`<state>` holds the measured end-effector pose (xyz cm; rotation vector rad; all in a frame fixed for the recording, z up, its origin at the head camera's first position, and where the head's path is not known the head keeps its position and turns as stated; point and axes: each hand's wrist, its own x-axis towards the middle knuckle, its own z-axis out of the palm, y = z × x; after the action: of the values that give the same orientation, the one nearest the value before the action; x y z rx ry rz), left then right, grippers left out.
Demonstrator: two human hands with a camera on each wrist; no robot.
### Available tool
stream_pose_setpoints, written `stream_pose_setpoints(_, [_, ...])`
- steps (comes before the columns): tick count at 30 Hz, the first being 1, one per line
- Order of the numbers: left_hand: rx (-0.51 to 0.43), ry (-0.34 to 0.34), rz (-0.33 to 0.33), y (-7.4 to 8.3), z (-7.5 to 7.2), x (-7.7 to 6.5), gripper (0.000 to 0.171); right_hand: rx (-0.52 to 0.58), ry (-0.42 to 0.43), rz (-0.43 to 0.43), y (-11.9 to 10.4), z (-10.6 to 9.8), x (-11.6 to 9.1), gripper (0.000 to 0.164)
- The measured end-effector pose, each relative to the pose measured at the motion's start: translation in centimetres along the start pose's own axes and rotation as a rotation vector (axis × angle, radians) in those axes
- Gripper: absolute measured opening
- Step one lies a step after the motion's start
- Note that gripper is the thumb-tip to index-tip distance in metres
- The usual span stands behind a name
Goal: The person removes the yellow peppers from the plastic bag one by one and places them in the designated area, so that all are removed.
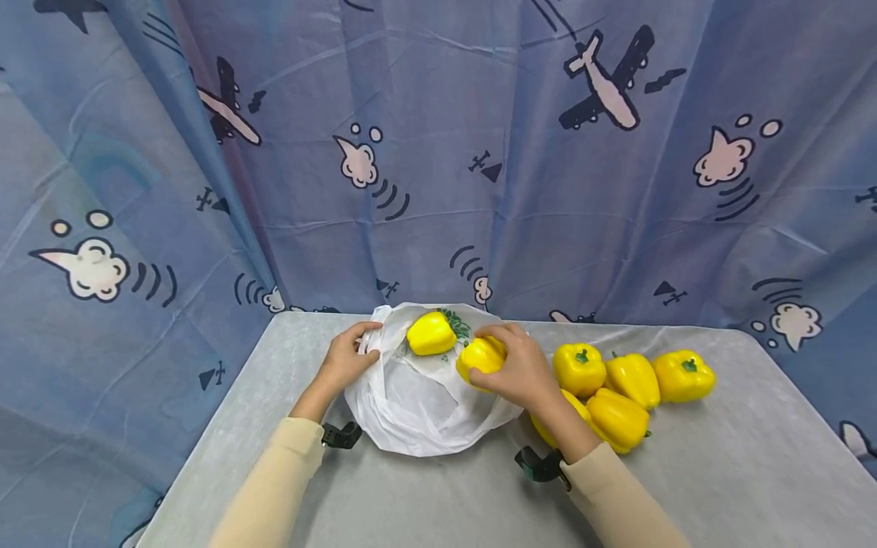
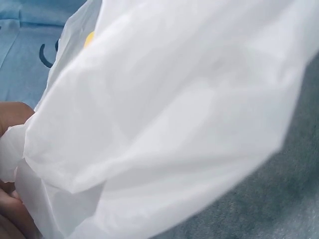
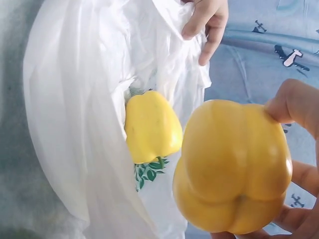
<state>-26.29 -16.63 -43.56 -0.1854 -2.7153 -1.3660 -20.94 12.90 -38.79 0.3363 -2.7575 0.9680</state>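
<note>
A white plastic bag [image 1: 425,415] with a green leaf print lies opened out on the table. My left hand [image 1: 346,358] pinches its left rim between thumb and fingers; in the left wrist view the bag's side [image 2: 164,114] covers most of that hand. One yellow bell pepper [image 1: 430,334] rests inside the bag, also visible in the right wrist view beside the leaf print [image 3: 147,172]. My right hand [image 1: 517,365] grips another yellow bell pepper [image 3: 234,164] over the bag's right side, its fingers and thumb around it.
To the right of the bag sits a group of several yellow bell peppers [image 1: 620,418], partly behind my right forearm. The grey table [image 1: 740,472] ends at a blue curtain [image 1: 438,190] printed with planes, which hangs behind and on the left.
</note>
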Motion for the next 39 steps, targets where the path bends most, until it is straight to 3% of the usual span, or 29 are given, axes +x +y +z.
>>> stream_pose_setpoints(11, [0.01, -0.006, -0.006, 0.0, -0.1, 0.1, 0.048, 0.037, 0.018, -0.063, 0.1, -1.6, -2.0, 0.055])
stream_pose_setpoints(39, [0.003, -0.018, 0.0, -0.2, -0.2, 0.2, 0.048, -0.015, -0.025, -0.067, 1.3, -2.7, -6.0, 0.052])
